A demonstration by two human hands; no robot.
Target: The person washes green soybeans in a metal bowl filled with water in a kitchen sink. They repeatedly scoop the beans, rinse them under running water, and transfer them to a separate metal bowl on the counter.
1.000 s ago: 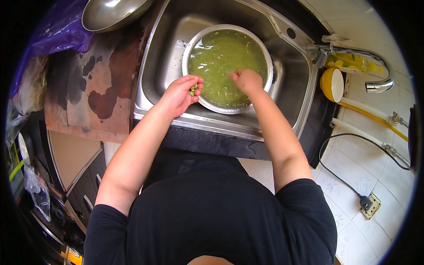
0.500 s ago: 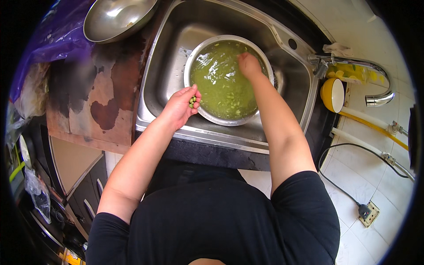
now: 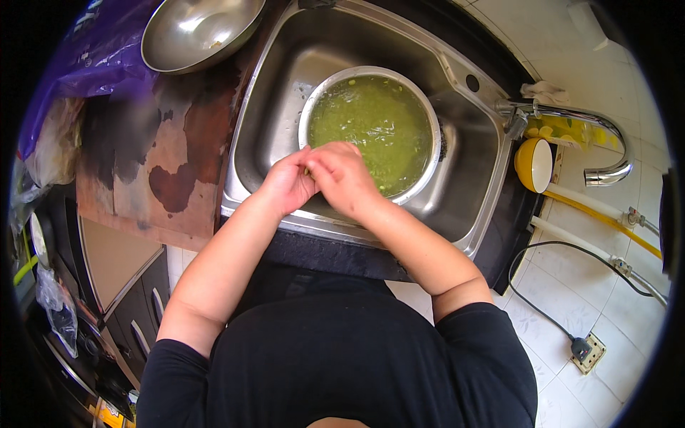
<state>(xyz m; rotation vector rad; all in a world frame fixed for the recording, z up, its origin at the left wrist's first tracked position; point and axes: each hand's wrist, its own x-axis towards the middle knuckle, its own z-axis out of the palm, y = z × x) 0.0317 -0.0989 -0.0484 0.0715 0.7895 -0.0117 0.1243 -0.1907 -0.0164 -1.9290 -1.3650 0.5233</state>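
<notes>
A round steel basin [image 3: 429, 165] full of murky green water sits in the sink, with small green beans [image 3: 371, 148] in it. My left hand [image 3: 287, 182] is curled at the basin's near-left rim, closed around a few green beans, of which only a bit shows between the fingers. Against it my right hand [image 3: 344, 178] is pressed, its fingertips meeting the left fingers over the basin's edge. The right fingers are bent together, and whatever they pinch is hidden.
Around the basin is the steel sink [image 3: 278, 100]. A chrome faucet [image 3: 606, 128] and a yellow bowl [image 3: 534, 165] are on the right. To the left lies a stained brown board [image 3: 189, 143], with a steel bowl [image 3: 196, 32] and a purple bag [image 3: 107, 64] beyond.
My right hand has come out of the water and moved left and nearer to meet my left hand. The left hand stays near the rim, its beans now mostly covered.
</notes>
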